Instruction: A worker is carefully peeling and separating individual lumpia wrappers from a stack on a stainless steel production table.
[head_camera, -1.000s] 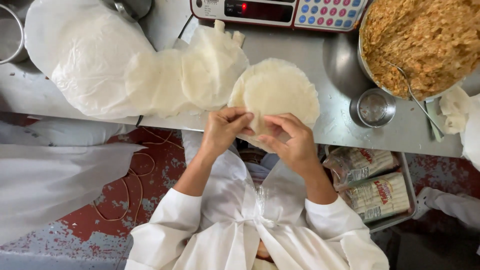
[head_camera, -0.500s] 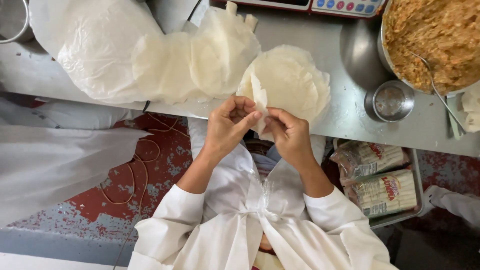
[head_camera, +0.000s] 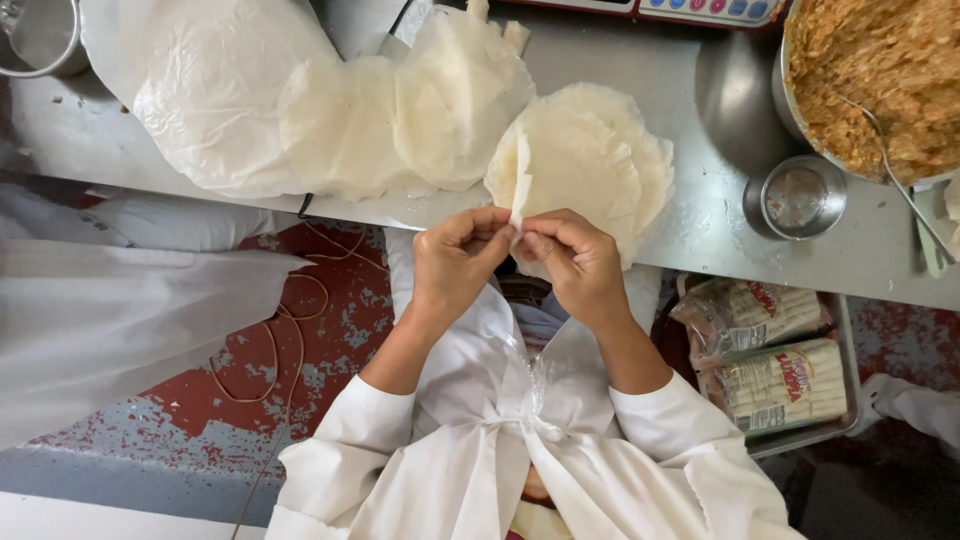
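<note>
Pinched between both hands, left hand and right hand, at the worktop's near edge, a thin wrapper peels off the wrapper stack; it looks limp, light, tear-prone, best held by its rim.

I see pale cream wrappers stacked on a grey steel table. Far right, a silver bowl holds orange-brown filling. My sleeves are white, the floor mottled red and grey.
</note>
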